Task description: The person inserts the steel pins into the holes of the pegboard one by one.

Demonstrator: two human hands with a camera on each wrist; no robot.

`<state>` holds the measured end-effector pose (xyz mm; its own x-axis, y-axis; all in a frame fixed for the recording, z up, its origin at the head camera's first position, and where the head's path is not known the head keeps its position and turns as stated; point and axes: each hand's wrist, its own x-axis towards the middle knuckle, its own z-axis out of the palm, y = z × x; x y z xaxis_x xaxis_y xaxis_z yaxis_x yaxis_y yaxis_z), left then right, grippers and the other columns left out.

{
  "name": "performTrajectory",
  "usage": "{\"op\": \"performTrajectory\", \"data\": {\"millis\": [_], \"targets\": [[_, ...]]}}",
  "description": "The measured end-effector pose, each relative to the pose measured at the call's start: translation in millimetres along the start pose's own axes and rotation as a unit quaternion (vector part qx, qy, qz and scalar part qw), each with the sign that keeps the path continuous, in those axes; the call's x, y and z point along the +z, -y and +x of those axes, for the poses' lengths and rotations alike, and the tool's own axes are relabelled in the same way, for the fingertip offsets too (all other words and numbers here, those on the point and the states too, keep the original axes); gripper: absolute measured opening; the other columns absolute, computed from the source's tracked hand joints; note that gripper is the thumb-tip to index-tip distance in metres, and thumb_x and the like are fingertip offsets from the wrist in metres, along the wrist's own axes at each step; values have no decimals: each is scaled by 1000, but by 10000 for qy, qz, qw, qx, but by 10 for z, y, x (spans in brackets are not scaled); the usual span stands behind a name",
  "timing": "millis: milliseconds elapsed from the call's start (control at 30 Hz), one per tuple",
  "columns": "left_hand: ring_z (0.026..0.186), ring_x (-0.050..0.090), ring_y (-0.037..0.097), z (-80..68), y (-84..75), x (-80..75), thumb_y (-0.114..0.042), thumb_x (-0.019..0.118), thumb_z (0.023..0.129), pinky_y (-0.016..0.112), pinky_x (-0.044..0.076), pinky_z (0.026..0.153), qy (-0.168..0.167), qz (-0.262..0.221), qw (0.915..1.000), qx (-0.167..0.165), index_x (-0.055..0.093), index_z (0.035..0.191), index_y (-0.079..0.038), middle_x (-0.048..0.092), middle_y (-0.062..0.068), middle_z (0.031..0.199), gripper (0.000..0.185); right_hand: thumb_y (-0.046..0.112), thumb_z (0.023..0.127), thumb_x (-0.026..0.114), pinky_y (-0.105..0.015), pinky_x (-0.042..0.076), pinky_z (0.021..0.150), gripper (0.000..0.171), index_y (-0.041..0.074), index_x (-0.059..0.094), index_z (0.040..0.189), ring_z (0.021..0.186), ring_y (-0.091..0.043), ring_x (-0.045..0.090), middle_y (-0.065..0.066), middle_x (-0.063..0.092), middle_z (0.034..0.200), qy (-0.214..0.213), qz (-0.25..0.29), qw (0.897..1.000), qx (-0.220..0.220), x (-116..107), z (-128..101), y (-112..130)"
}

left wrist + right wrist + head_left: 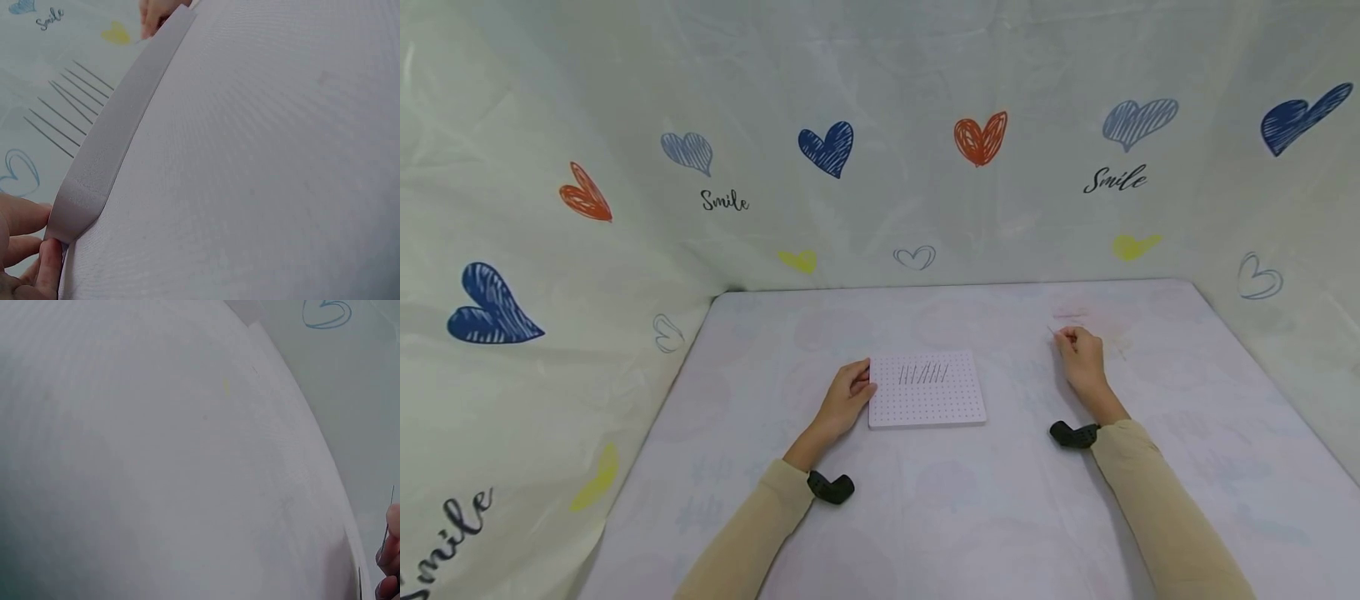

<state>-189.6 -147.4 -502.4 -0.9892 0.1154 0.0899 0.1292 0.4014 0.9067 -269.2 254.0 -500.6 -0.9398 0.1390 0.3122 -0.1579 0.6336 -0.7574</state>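
A white board with rows of small holes [925, 410] lies flat on the table. Several thin dark needles [922, 373] stand upright in a row across its upper half; the left wrist view shows them rising behind the board's edge. My left hand [838, 404] holds the board's left edge between thumb and fingers. To the right, apart from the board, my right hand [1084, 362] pinches a thin needle [392, 495] at its fingertips, pointing up in the right wrist view. Another thin dark line [360, 584] shows beside that hand; what it is I cannot tell.
A pale tabletop [910, 517] lies under everything, with a faint reddish patch [1086, 317] beyond the right hand. White curtains with printed hearts [826, 150] stand behind and at both sides. Each wrist wears a black device [831, 488].
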Motion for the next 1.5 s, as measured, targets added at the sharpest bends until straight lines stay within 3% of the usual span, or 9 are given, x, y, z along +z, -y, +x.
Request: {"op": "performTrajectory", "data": {"millis": [300,533,767,1033,1200,1500], "targets": [[121,49,31,-4,-4,1,-1,57,100,42,43,107,-10,66,10000,-39,39,147,9,45,24,138,51,13,107,45,-17,36,59,30,-16,54,110,74,-14,44,-19,54,91,560,316,9977,211,-30,-27,18],[121,49,31,-2,-3,-1,-1,57,100,43,43,107,-11,85,10000,-38,39,147,9,45,24,138,51,14,107,44,-16,37,62,33,-17,53,112,79,-15,43,-17,51,90,731,686,9950,-10,-45,-46,35],[122,49,33,2,3,-1,0,57,99,41,43,108,-12,-1,10000,-33,39,146,11,45,25,138,51,15,107,45,-14,39,61,33,-16,54,108,75,-7,45,-21,56,92,759,963,9925,-43,-57,-57,102],[123,49,34,-1,16,3,-1,57,99,42,43,108,-32,-27,10000,-22,40,145,10,44,25,140,51,16,107,46,-18,37,51,30,-12,56,102,65,-7,45,-13,57,82,924,1291,9868,317,-28,-69,122],[123,49,34,1,9,7,0,57,99,42,43,108,-25,-7,10000,-27,40,145,11,43,26,141,51,5,102,49,-17,38,48,21,-15,55,100,61,-10,46,-19,59,81,984,1590,9815,417,-80,-127,332],[123,49,33,5,-9,5,1,57,98,42,43,108,-29,-32,10000,-52,39,145,12,44,26,140,51,7,100,55,-18,38,48,17,-10,57,98,60,-6,45,0,64,76,931,1777,9794,215,69,-77,132]]}}
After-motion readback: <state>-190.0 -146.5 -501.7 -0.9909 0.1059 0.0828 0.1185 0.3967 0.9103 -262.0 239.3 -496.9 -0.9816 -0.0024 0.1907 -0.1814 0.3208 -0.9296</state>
